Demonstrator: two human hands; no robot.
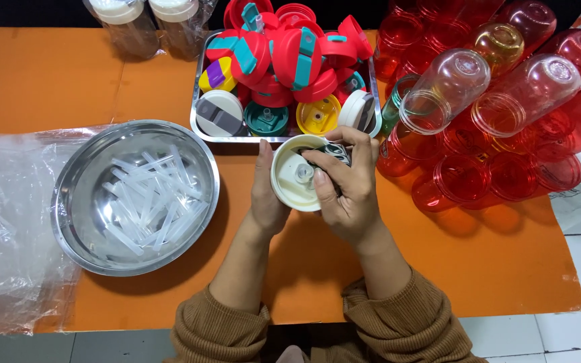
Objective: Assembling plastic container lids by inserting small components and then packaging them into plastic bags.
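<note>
Both my hands hold a cream-white bottle lid point(292, 176), its underside turned up toward me. My left hand point(265, 195) cups the lid's left rim from below. My right hand point(350, 181) grips its right side, thumb pressed into the inside near a small white spout in the middle. A dark patterned part of the lid shows under my right fingers. Whether a straw is in my fingers I cannot tell.
A steel bowl point(75, 222) of several clear plastic straws sits at left on crumpled clear plastic film point(1, 222). A steel tray point(200, 101) of coloured lids is behind my hands. Piled red and clear bottles point(499, 134) lie at right on the orange mat point(492, 269).
</note>
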